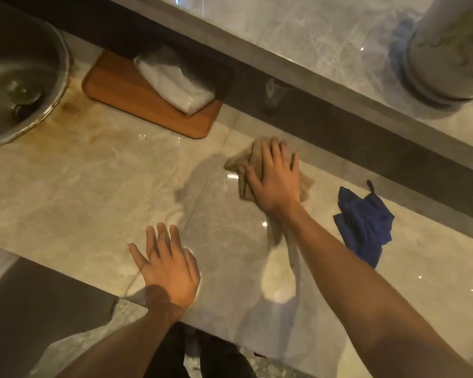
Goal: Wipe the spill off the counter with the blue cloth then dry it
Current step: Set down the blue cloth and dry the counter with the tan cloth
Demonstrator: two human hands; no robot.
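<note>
Under right hand [275, 177], tan cloth [246, 165] lies pressed flat on counter [79, 186], fingers spread, palm down, no pinch. Cloth looks soft, light, limp; likely best bunched under palm or taken by edge. Left hand [168, 266] braces open on counter near front edge. Blue cloth [363, 225] lies crumpled just right of forearm, untouched. Drying step apparently under way.

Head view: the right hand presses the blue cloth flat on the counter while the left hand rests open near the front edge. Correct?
Not quite. In the head view the right hand presses a tan cloth; the blue cloth lies loose to its right. The left hand does rest open near the counter edge.
</note>
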